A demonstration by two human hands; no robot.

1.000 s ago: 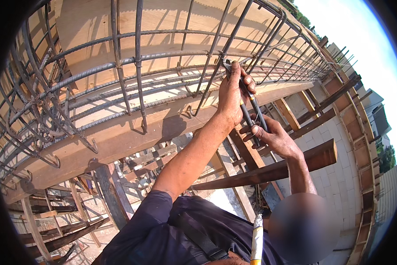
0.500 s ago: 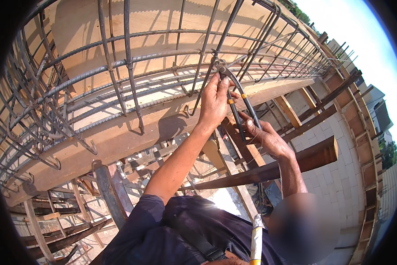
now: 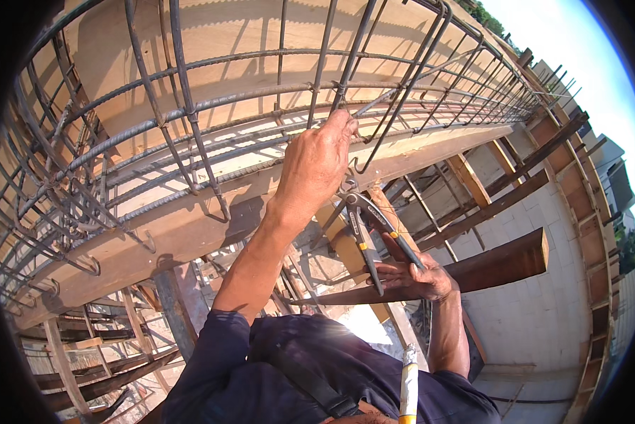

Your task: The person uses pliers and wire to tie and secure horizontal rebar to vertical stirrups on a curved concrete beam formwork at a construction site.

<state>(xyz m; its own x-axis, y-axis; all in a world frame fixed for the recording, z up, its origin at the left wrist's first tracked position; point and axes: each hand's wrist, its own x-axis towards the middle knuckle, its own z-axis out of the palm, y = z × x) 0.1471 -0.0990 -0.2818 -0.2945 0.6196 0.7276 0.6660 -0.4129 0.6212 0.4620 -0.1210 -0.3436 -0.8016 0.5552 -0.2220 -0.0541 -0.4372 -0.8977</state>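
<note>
You are on an outdoor building site: a rebar cage (image 3: 190,112) spans the upper part of your frame before plywood formwork (image 3: 229,35), timber props (image 3: 65,364) stand at lower left, and open sky (image 3: 593,71) shows at upper right.

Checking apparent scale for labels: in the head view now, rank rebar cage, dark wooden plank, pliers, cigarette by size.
1. Rebar cage
2. Dark wooden plank, partly covered
3. Pliers
4. Cigarette, cut off by the lower edge; nearness to the camera enlarges it, so true size is unsure
</note>
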